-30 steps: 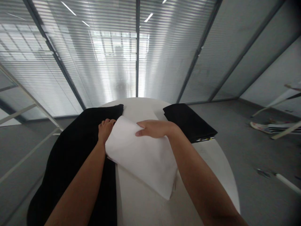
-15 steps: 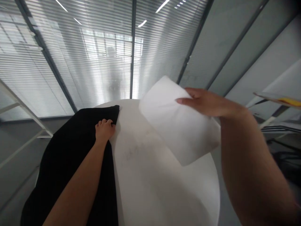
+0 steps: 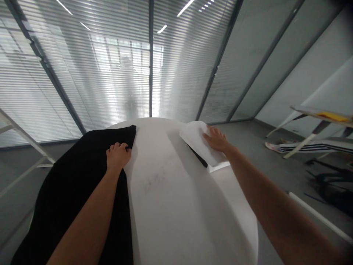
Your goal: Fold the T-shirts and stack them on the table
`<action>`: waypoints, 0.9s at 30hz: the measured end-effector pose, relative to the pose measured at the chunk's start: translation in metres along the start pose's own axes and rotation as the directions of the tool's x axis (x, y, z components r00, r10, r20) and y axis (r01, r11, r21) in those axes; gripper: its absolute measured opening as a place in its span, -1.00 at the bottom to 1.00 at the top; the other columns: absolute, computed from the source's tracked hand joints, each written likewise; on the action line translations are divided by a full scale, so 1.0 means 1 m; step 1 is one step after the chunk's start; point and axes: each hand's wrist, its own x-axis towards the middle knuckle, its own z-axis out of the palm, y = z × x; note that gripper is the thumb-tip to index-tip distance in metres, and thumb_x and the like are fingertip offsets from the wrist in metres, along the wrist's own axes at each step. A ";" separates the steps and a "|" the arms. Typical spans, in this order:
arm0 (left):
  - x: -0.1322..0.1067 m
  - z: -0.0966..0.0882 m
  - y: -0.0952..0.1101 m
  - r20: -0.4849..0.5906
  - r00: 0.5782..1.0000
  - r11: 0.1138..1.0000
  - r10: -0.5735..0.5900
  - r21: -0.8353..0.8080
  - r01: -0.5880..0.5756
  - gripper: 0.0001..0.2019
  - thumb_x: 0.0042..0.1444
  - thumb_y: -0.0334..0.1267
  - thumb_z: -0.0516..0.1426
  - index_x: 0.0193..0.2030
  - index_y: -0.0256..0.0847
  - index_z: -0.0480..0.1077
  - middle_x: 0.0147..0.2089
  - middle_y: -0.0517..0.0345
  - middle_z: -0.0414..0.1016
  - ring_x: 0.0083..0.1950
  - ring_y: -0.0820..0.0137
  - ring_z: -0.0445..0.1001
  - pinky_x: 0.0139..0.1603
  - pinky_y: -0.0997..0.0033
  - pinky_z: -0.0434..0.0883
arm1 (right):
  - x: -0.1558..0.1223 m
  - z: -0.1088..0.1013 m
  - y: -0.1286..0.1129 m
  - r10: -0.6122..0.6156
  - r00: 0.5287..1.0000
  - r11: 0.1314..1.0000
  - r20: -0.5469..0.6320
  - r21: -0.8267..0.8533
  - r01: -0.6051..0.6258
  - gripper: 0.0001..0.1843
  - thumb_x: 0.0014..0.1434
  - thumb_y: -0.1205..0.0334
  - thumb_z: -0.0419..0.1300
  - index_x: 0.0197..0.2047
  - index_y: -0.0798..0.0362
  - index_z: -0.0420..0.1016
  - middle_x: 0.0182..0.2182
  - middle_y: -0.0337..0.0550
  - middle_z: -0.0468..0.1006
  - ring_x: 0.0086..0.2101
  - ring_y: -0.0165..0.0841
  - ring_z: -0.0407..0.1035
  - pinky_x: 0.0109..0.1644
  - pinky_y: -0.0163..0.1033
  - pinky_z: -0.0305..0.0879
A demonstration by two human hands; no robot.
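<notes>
Daylight glows through the blinds (image 3: 124,86), crossed by thin white streaks (image 3: 185,8), over a dim grey room (image 3: 245,138), with soft shadows on the table (image 3: 157,213), slight blur and darkened right corners.

Pale light glows through blinds (image 3: 118,92) on tall glass panels (image 3: 248,48) between dark frames (image 3: 150,73). A light wall (image 3: 292,88) stands right, above grey floor (image 3: 248,136). A desk (image 3: 307,109) with pale legs stands there; nearer is a white, round-edged table (image 3: 165,213).
</notes>
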 end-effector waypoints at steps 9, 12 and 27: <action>0.000 0.000 -0.001 -0.001 1.000 1.000 0.006 0.008 -0.006 -0.63 0.18 -0.16 -0.03 0.04 -0.11 0.45 0.01 -0.11 0.42 0.06 0.05 0.34 0.04 0.04 0.24 | -0.028 0.025 -0.018 -0.147 0.987 0.969 -0.058 -0.210 0.132 -0.34 0.36 -0.09 -0.28 0.43 -0.04 -0.01 0.40 0.06 -0.06 0.35 0.03 -0.16 0.30 0.28 -0.14; 0.000 -0.002 -0.001 0.009 1.000 1.000 0.006 -0.005 -0.006 -0.63 0.18 -0.15 -0.03 0.03 -0.12 0.45 0.01 -0.12 0.42 0.06 0.04 0.34 0.04 0.03 0.24 | -0.048 0.027 -0.023 -0.173 0.980 0.961 -0.097 -0.237 0.146 -0.35 0.36 -0.08 -0.27 0.42 0.00 0.02 0.39 0.06 0.00 0.33 0.02 -0.10 0.30 0.25 -0.12; -0.004 -0.007 -0.005 0.006 1.000 0.998 0.010 -0.058 -0.010 -0.62 0.18 -0.17 -0.03 0.06 -0.11 0.45 0.02 -0.10 0.44 0.07 0.06 0.35 0.06 0.07 0.23 | -0.094 0.038 -0.037 -0.202 0.951 0.952 -0.236 -0.276 0.133 -0.43 0.36 0.02 -0.19 0.39 -0.12 0.12 0.37 -0.09 0.07 0.33 -0.07 -0.05 0.31 0.16 -0.07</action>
